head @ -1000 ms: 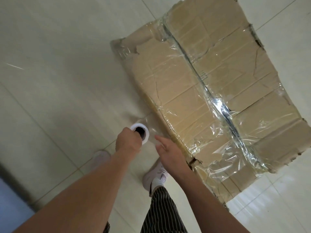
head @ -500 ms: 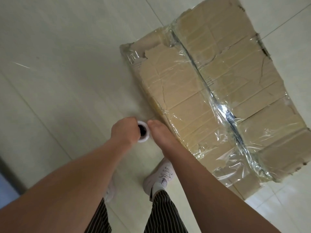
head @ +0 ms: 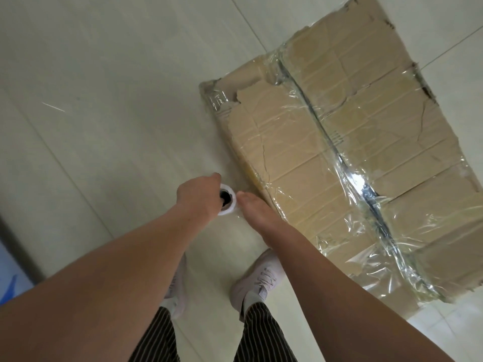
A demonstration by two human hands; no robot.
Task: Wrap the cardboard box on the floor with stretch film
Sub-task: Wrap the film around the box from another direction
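Observation:
A large worn cardboard box [head: 352, 142] stands on the tiled floor at the right, its top and near side covered in clear stretch film. My left hand [head: 200, 195] grips a white stretch film roll [head: 228, 201] seen end-on, with its dark core showing. My right hand [head: 257, 211] lies flat with fingers together, its fingertips touching the roll's right side. Both hands hover just left of the box's near side. Thin film seems to run from the roll toward the box, but it is hard to make out.
Pale floor tiles [head: 104, 113] spread to the left and far side. My two white shoes [head: 257, 279] and striped trouser legs stand below the hands, close to the box. A dark strip and a blue surface [head: 10, 273] sit at the lower left edge.
My right hand has come in from the right and now touches the roll. Both hands with the roll have shifted along the box's side as the view moved.

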